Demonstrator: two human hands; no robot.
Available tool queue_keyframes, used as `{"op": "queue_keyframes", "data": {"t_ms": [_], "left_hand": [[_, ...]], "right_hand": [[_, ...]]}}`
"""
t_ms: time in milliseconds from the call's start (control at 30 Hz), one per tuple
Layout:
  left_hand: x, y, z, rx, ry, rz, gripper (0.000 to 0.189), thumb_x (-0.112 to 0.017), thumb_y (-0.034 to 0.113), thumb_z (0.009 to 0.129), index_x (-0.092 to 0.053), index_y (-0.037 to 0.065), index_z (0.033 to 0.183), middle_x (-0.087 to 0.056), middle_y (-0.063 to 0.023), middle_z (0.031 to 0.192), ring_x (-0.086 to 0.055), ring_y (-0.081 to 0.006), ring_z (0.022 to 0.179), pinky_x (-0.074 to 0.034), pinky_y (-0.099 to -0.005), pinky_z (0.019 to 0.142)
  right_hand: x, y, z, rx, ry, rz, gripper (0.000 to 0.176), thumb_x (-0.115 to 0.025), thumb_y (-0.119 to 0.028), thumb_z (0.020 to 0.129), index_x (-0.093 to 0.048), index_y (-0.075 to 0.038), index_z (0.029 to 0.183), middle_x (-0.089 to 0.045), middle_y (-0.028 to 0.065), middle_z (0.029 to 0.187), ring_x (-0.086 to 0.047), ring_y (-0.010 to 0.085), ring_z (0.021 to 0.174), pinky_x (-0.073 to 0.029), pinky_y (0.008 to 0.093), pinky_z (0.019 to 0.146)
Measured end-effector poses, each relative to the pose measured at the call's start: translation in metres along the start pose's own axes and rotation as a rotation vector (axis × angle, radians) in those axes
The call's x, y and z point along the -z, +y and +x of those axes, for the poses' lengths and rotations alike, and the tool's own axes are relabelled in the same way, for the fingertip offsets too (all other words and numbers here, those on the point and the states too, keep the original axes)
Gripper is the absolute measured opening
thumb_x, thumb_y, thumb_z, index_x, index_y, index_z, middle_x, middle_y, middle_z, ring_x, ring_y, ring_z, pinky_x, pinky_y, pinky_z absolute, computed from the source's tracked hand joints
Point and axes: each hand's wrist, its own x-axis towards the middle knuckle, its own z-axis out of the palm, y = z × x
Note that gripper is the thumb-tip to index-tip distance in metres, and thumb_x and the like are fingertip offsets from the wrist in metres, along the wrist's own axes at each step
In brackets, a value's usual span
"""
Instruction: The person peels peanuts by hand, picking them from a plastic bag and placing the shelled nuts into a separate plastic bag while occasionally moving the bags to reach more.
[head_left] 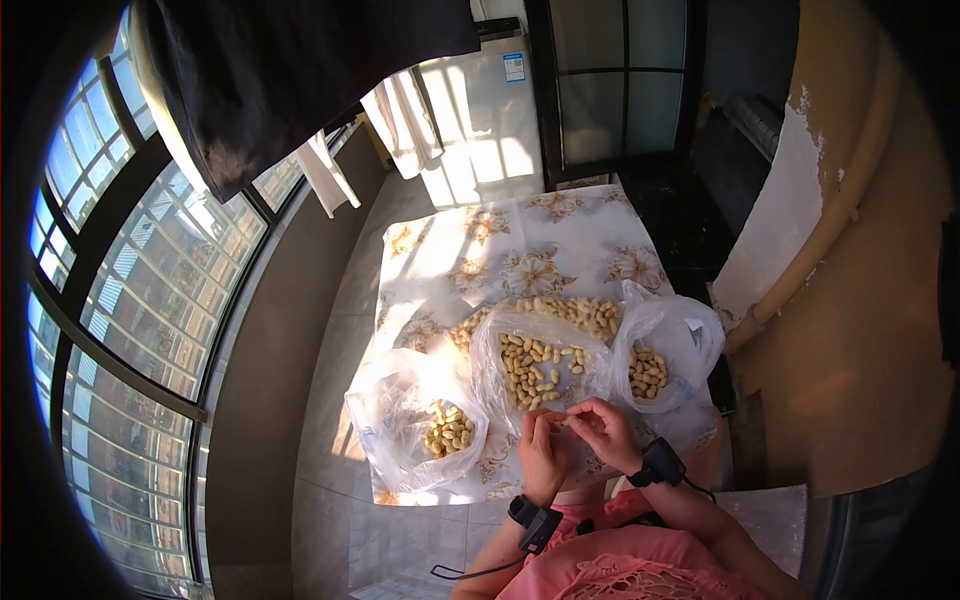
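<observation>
My left hand (pixel 543 458) and my right hand (pixel 606 436) meet at the table's near edge, fingers closed and fingertips together. A small tan peanut (pixel 561 421) shows partly between the fingertips; the fingers cover most of it. Just beyond my hands lies a clear plastic bag (pixel 487 350), open, with unshelled peanuts (pixel 524 372) in it. To the left, another open plastic bag (pixel 385 432) holds a smaller heap of peanuts (pixel 449 431). A third bag (pixel 692 330), near my right hand, contains more peanuts (pixel 647 373).
A long pile of peanuts (pixel 570 312) lies behind the middle bag on the flowered tablecloth (pixel 520 235). Windows (pixel 150 330) line the left side. Dark cloth (pixel 310 75) hangs above. A pipe (pixel 815 250) runs along the right wall.
</observation>
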Motion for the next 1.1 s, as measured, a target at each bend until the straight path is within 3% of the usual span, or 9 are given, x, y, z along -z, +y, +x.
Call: {"op": "queue_keyframes", "data": {"t_ms": [633, 733, 967, 1100], "left_hand": [[0.0015, -0.0031, -0.0013, 0.002, -0.030, 0.032, 0.034, -0.054, -0.013, 0.075, -0.061, 0.002, 0.105, -0.059, -0.0138, 0.104, -0.061, -0.0272, 0.080, -0.051, -0.0360, 0.071], [-0.0007, -0.0012, -0.0001, -0.008, 0.006, 0.005, 0.032, -0.049, -0.016, 0.076, -0.062, 0.001, 0.100, -0.058, -0.0129, 0.101, -0.060, -0.0227, 0.076, -0.050, -0.0329, 0.068], [-0.0003, -0.0012, -0.0006, 0.000, 0.003, 0.005, 0.032, -0.049, -0.016, 0.076, -0.062, 0.001, 0.101, -0.058, -0.0128, 0.102, -0.060, -0.0225, 0.077, -0.050, -0.0326, 0.069], [-0.0001, -0.0009, -0.0007, -0.001, 0.002, 0.004, 0.032, -0.050, -0.015, 0.077, -0.062, 0.001, 0.101, -0.058, -0.0129, 0.102, -0.060, -0.0230, 0.077, -0.050, -0.0332, 0.069]], "right_hand": [[0.0002, 0.0029, 0.0000, 0.012, -0.001, -0.029, 0.015, -0.064, -0.007, 0.096, -0.062, 0.001, 0.109, -0.066, 0.0037, 0.097, -0.064, 0.0074, 0.082, -0.053, 0.0225, 0.073], [0.0003, 0.0034, 0.0002, 0.023, 0.003, -0.046, 0.014, -0.064, -0.008, 0.096, -0.062, 0.000, 0.108, -0.067, 0.0036, 0.097, -0.065, 0.0076, 0.081, -0.053, 0.0226, 0.073], [-0.0003, -0.0010, 0.0000, -0.021, 0.018, -0.022, 0.014, -0.066, -0.007, 0.095, -0.065, 0.001, 0.106, -0.068, 0.0066, 0.097, -0.063, 0.0092, 0.084, -0.053, 0.0249, 0.073], [0.0002, 0.0010, 0.0004, 0.022, 0.006, -0.055, 0.014, -0.064, -0.008, 0.096, -0.062, 0.000, 0.108, -0.067, 0.0032, 0.096, -0.065, 0.0078, 0.080, -0.053, 0.0228, 0.072]]}}
